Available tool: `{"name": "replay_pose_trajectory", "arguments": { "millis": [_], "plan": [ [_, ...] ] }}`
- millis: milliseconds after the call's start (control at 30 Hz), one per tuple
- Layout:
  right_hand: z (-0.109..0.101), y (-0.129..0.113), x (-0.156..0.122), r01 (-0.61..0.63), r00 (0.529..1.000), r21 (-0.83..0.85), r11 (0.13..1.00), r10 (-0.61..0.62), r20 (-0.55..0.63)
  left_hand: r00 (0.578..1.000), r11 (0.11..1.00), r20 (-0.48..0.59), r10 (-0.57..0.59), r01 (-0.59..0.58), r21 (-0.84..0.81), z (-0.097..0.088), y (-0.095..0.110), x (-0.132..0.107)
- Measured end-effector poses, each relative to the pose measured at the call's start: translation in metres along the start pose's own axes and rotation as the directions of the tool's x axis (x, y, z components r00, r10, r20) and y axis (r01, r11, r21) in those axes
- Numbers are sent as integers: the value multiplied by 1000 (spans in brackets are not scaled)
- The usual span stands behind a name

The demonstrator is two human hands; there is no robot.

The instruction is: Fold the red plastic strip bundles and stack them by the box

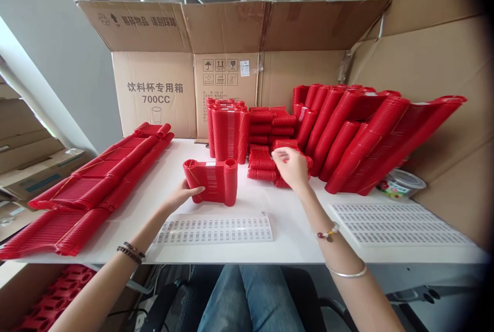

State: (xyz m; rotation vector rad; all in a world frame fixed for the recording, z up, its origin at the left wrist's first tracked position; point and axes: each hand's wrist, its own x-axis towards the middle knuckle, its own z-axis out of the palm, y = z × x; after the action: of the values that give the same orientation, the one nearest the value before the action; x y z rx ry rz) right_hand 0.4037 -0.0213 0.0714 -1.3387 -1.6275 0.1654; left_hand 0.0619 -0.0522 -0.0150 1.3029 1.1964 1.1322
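My left hand (185, 193) grips the left end of a bundle of stacked red plastic pieces (214, 182), with the thumb across its front. The bundle stands upright on the table and has a small white label on its top edge. My right hand (291, 167) is raised to the right of it, fingers curled in a pinch; anything between them is too small to make out. Right behind that hand lie several smaller red bundles (261, 162), partly covered by it. In front of the held bundle lies a white sheet of small printed labels (216, 229).
Tall red bundles (227, 131) stand at the back; more lean at right (366, 141). A long row of red stacks (96, 177) lies at left. Another label sheet (401, 224) and a clear plastic tub (401, 182) are at right. Opened cardboard (158, 74) walls the back.
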Motion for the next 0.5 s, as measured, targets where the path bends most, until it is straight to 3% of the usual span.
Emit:
{"name": "replay_pose_trajectory", "arguments": {
  "millis": [100,167,267,367,500],
  "plan": [
    [-13,6,8,-133,978,-324,937,71,-196,999,999,-43,15,-13,32,5,7,-5],
    [-10,12,4,-249,957,-400,882,159,-245,996,999,-80,30,-27,45,11,10,-10],
    [3,24,-5,-356,932,-396,846,290,-220,992,996,-116,49,-40,78,19,11,-15],
    [12,34,-10,-400,913,-383,833,325,-245,988,978,-132,75,-48,202,23,8,-22],
    [15,41,-9,-413,900,-343,843,321,-295,943,854,-320,91,92,513,31,5,-49]
  ]
}}
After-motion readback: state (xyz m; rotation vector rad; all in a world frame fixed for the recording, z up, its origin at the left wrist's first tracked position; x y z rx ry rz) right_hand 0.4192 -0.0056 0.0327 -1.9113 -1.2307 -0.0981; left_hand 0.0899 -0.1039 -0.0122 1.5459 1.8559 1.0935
